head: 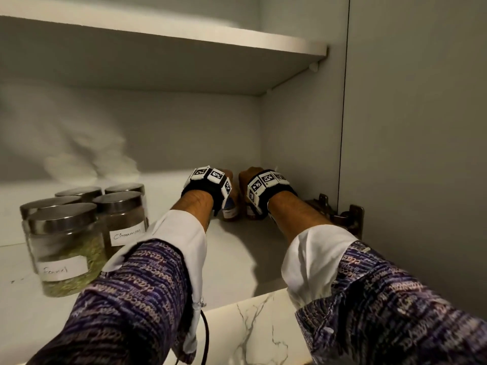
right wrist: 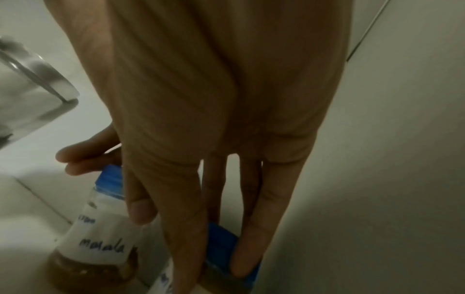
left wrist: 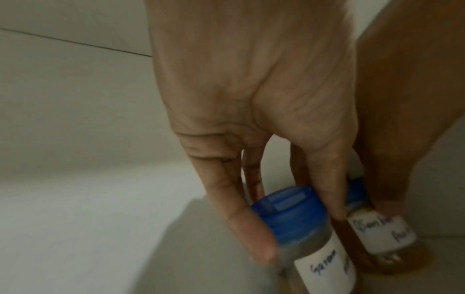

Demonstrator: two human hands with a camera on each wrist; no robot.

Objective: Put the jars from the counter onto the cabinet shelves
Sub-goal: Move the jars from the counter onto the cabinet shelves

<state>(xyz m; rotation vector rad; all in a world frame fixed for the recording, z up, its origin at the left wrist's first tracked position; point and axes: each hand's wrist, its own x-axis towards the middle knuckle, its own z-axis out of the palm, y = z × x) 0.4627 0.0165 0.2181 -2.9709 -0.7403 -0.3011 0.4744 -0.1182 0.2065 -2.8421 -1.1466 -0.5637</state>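
Note:
Two small spice jars with blue lids stand side by side deep on the lower cabinet shelf (head: 237, 248), near its right wall. My left hand (head: 224, 185) pinches the lid of the left jar (head: 229, 210), labelled "Garam masala" (left wrist: 324, 264); the fingers (left wrist: 241, 228) sit on either side of its blue lid (left wrist: 289, 210). My right hand (head: 253, 180) reaches down over the right jar (head: 251, 213), fingers (right wrist: 246, 248) closed round its blue lid (right wrist: 221, 244). That jar (left wrist: 382, 234) holds orange-brown powder. Both bases seem to rest on the shelf.
Several larger glass jars with metal lids stand on the shelf's left, the front ones labelled Fennel (head: 66, 248) and Cinnamon (head: 123, 219). An upper shelf (head: 184, 35) hangs overhead. A door hinge (head: 342, 214) sits on the right wall. A marble counter edge (head: 258, 325) lies below.

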